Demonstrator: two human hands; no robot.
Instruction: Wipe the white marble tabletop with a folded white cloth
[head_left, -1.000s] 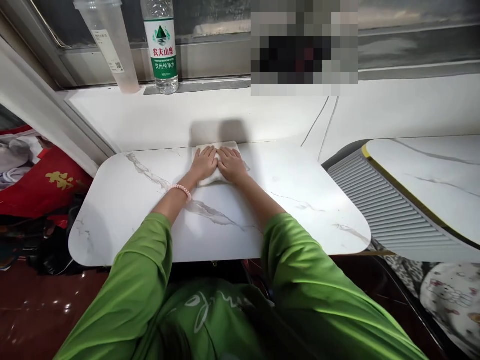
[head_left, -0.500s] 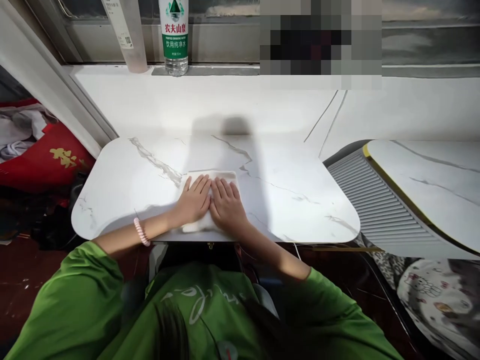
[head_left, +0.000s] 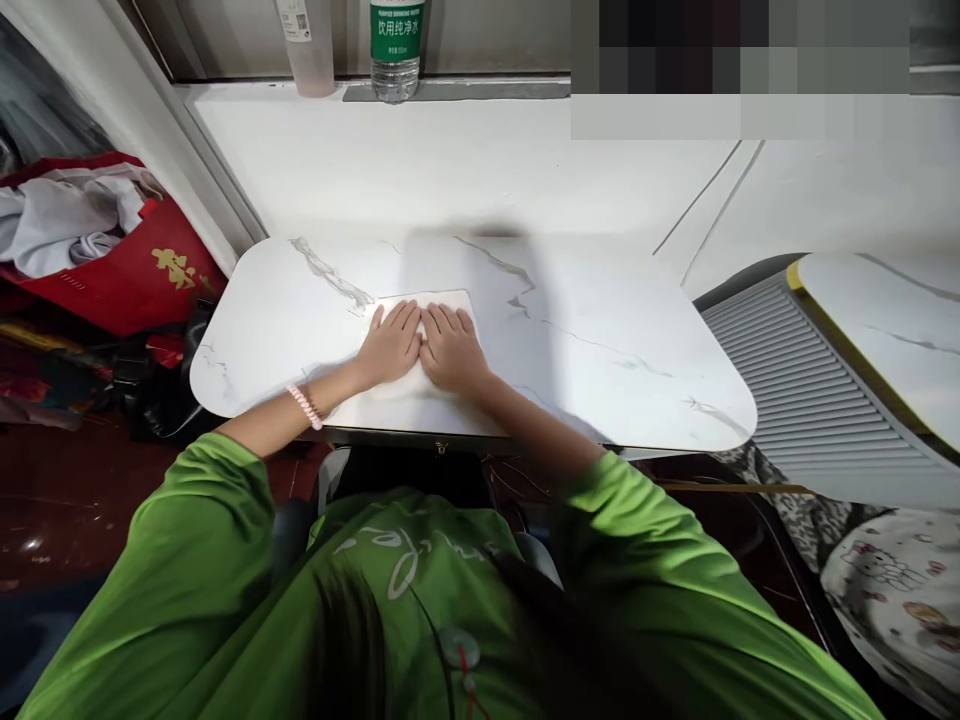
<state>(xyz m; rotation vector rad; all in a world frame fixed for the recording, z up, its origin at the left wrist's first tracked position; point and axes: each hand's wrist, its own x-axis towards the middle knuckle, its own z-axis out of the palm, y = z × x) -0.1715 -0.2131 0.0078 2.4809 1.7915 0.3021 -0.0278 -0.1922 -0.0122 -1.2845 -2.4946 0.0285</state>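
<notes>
My left hand [head_left: 389, 343] lies flat with its fingers stretched out on a folded white cloth [head_left: 412, 388]. Beside it my right hand [head_left: 452, 345] also rests flat on the cloth, fingers extended, the two thumbs meeting or nearly so. Neither hand wraps around the cloth; both press it from above, hiding much of its middle. Beneath the cloth is a white marble-patterned table [head_left: 630, 330] with rounded corners. A pink coiled band [head_left: 305, 407] circles my left wrist.
A clear plastic water bottle [head_left: 395, 78] and a frosted container [head_left: 310, 60] stand on the back ledge. At left is a red bag [head_left: 124, 290] with light fabric inside. A second marble-topped piece with a ribbed grey side [head_left: 817, 380] stands right. A cable [head_left: 724, 215] runs along the wall.
Both hands and the cloth have slid a little left and slightly away from me across the tabletop. The head view has also shifted, showing more of the floor side.
</notes>
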